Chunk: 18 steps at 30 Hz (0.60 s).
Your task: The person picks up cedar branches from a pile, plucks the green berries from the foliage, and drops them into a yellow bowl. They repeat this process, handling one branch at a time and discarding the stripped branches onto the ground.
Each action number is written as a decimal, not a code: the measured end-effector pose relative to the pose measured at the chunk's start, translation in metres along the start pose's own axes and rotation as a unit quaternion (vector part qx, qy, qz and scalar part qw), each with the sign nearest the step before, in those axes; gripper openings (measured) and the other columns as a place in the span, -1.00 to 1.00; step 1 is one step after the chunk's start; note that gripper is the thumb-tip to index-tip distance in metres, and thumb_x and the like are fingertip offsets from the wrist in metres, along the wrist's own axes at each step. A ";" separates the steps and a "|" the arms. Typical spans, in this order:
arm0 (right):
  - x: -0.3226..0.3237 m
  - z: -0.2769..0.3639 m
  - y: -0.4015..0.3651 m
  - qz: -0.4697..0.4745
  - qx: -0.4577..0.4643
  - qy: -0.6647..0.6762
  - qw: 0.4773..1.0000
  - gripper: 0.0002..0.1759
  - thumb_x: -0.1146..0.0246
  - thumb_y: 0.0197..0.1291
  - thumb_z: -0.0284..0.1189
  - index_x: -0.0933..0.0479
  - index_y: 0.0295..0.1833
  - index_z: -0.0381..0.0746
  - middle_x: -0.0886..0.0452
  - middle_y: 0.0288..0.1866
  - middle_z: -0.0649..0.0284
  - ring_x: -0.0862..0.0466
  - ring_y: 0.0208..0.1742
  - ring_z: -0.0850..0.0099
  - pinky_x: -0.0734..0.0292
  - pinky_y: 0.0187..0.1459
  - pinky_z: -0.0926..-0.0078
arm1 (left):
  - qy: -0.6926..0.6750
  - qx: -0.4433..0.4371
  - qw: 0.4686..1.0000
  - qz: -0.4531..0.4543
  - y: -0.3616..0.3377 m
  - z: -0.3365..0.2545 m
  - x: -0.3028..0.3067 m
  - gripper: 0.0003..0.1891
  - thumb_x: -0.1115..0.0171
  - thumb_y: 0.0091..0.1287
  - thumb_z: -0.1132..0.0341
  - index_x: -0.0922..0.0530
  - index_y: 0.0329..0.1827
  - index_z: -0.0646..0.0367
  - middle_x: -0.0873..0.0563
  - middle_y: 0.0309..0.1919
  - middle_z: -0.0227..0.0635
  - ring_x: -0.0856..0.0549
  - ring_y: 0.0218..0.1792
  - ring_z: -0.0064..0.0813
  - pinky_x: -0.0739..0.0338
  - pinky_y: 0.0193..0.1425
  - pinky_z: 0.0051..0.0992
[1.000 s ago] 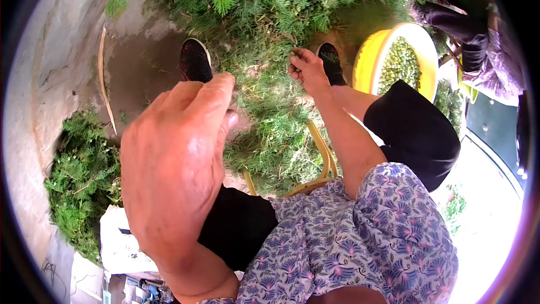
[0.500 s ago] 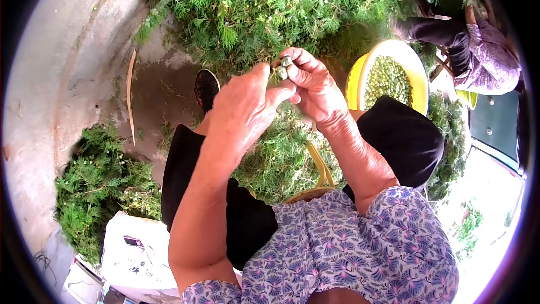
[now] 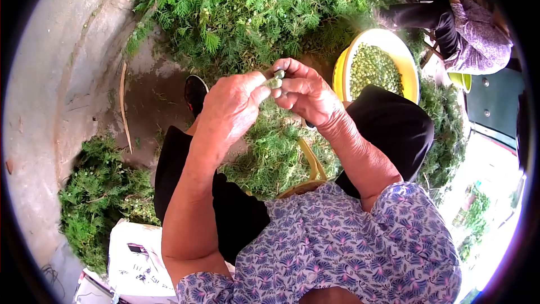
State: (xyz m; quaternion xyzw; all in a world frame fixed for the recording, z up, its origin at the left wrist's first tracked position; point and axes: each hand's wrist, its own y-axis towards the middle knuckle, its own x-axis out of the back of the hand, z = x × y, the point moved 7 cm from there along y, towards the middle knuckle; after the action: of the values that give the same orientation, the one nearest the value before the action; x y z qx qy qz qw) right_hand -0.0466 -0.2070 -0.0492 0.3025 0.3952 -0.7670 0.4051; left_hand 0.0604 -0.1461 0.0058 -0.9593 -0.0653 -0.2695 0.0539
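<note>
My left hand (image 3: 233,98) pinches the base of a small pale-green seed cone (image 3: 274,83) between thumb and fingertips. Facing it, my right hand (image 3: 308,91) has its fingertips closed on a second, greyer-green cone (image 3: 279,73) just above. The two hands nearly meet in front of me, over my lap. Any stem joining the cones is too small to make out. Below the hands lie cut evergreen sprigs (image 3: 270,160), beside a yellow handle (image 3: 312,160) of a basket between my knees.
A large heap of evergreen branches (image 3: 253,11) spreads ahead. At right stands a yellow tub (image 3: 412,76) with many green cones (image 3: 371,70). A co-worker in a patterned top (image 3: 481,39) sits beyond it. More branches (image 3: 101,191) and a white sack (image 3: 138,259) lie at left.
Both hands have shifted slightly left and down in view, as the whole scene has moved a little. My right fingers have opened out somewhat around the cones.
</note>
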 end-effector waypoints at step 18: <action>0.116 0.175 -0.078 -0.328 0.219 -0.843 0.366 -0.65 -0.04 -0.05 -0.63 -0.61 -0.16 -0.16 -0.61 -0.14 -0.01 -0.61 -0.09 0.11 -0.51 -0.10 0.27 | 0.232 0.029 0.958 0.167 -0.036 0.023 -0.023 -0.87 -0.14 0.13 0.33 -0.55 -0.37 0.20 -0.55 -0.51 -0.20 -0.54 -0.40 -0.12 -0.40 -0.26 -0.26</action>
State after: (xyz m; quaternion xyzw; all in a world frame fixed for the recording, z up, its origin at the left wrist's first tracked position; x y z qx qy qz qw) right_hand -0.1957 -0.3727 -0.0239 -0.5766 -0.2653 -0.7553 0.1633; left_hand 0.0473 -0.1098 -0.0229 -0.8655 0.1025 -0.4701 0.1396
